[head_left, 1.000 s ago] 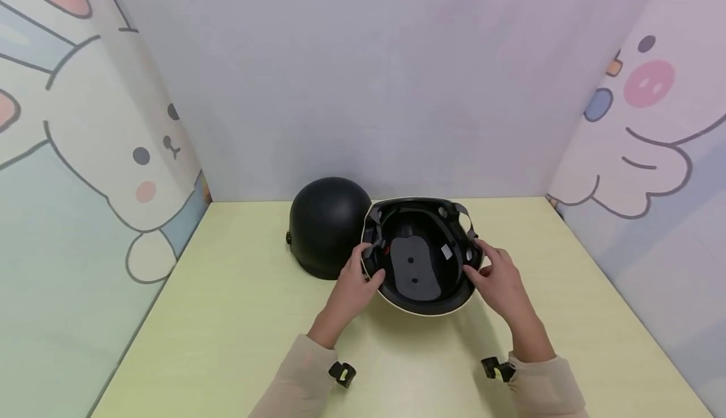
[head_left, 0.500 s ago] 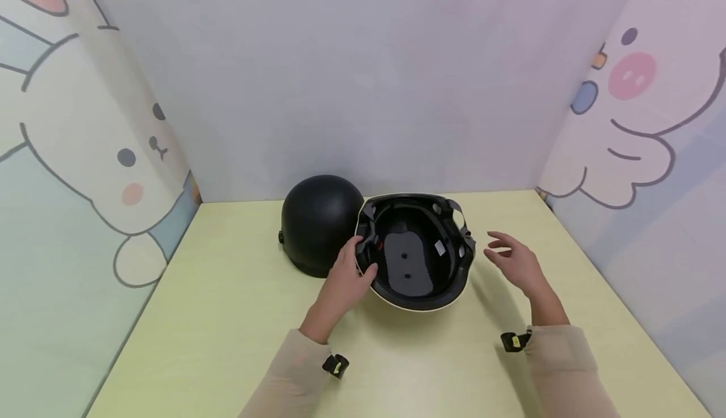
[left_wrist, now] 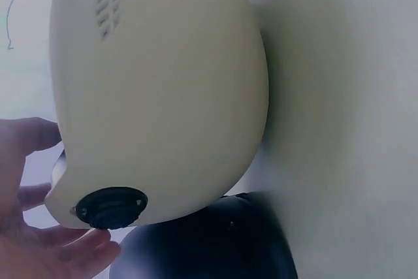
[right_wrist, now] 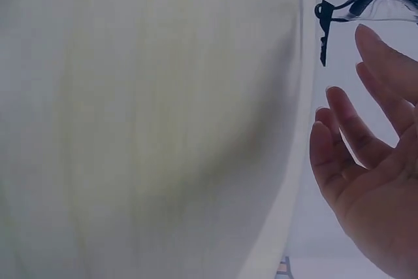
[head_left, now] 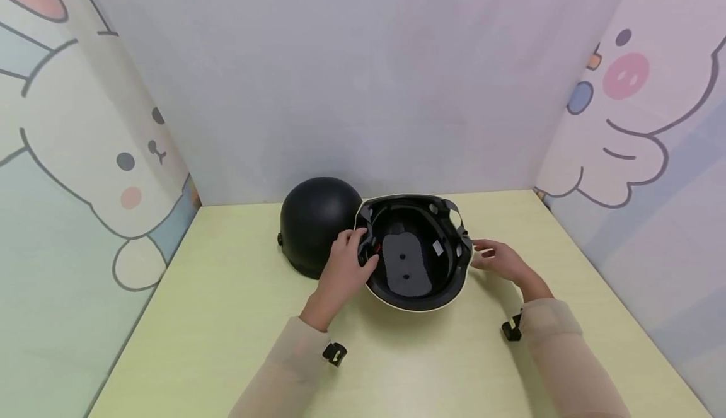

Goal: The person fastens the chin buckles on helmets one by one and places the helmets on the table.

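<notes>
A cream helmet (head_left: 416, 304) lies tipped with its opening toward me, showing black lining, a grey pad and dark straps. My left hand (head_left: 340, 267) grips its left side, thumb at the inner edge and fingers outside. In the left wrist view, those fingers reach a black round fitting on the cream shell (left_wrist: 163, 89). My right hand (head_left: 501, 260) has its fingers loosely bent, fingertips right at the helmet's right side. A black helmet (head_left: 320, 226) stands dome up just behind and left of the cream one, partly covered by it. Spread fingers (right_wrist: 346, 129) show in the right wrist view.
Both helmets are on a pale yellow-green table (head_left: 215, 317) by a plain back wall (head_left: 363, 77). Printed cartoon walls flank it left and right. A black curved piece with a clear part (right_wrist: 372, 4) shows above the right hand in the right wrist view.
My right hand let go of the cream helmet's right rim, moved away to the right, then came back close to its side. My left hand has stayed on the helmet, which has barely moved.
</notes>
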A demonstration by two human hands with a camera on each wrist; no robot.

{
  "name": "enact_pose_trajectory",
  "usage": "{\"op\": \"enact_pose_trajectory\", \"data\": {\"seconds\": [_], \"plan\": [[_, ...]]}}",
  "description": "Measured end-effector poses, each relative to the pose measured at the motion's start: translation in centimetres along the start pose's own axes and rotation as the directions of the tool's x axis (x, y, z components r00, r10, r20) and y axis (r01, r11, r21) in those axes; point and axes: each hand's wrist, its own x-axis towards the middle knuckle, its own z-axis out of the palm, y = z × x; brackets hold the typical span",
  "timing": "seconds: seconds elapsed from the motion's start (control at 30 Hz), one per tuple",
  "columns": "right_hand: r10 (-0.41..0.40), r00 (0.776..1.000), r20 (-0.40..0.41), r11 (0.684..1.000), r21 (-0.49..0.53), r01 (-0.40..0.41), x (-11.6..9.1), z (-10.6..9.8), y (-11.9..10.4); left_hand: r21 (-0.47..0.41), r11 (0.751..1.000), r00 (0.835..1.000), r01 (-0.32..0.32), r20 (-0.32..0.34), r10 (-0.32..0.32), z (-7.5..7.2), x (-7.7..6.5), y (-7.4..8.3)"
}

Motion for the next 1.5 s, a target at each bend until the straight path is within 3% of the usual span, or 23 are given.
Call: {"op": "enact_pose_trajectory", "data": {"seconds": [0.17, 0.4, 0.63, 0.97, 1.13, 1.5], "plan": [[0.004, 1.000, 0.024, 0.999, 0.042, -0.005, 0.9, 0.5, 0.7, 0.128, 0.991, 1.000, -0.022, 0.008, 0.021, 0.0, 1.2, -0.1], [-0.029, 0.998, 0.049, 1.000, 0.013, 0.028, 2.3, 1.1, 1.6, 0.223, 0.974, 0.995, -0.034, 0.099, 0.012, -0.5, 2.3, 0.0], [-0.018, 1.000, 0.008, 0.994, -0.111, 0.019, 2.7, 1.2, 1.7, 0.221, 0.975, 0.983, -0.024, 0.181, -0.017, -0.6, 2.8, 0.3], [-0.020, 1.000, 0.019, 0.991, -0.132, 0.022, 2.5, 0.8, 1.5, 0.221, 0.975, 0.981, -0.022, 0.191, -0.021, -0.4, 3.2, 0.5], [0.022, 1.000, 0.000, 0.997, -0.070, -0.022, 1.5, 0.1, 1.8, 0.215, 0.976, 0.983, -0.032, 0.184, -0.008, -0.3, 3.3, 0.5], [0.020, 0.998, -0.067, 0.999, 0.028, -0.018, -0.7, -1.3, 1.6, 0.259, 0.965, 0.974, -0.024, 0.223, -0.036, -0.6, 3.7, 1.0]]}}
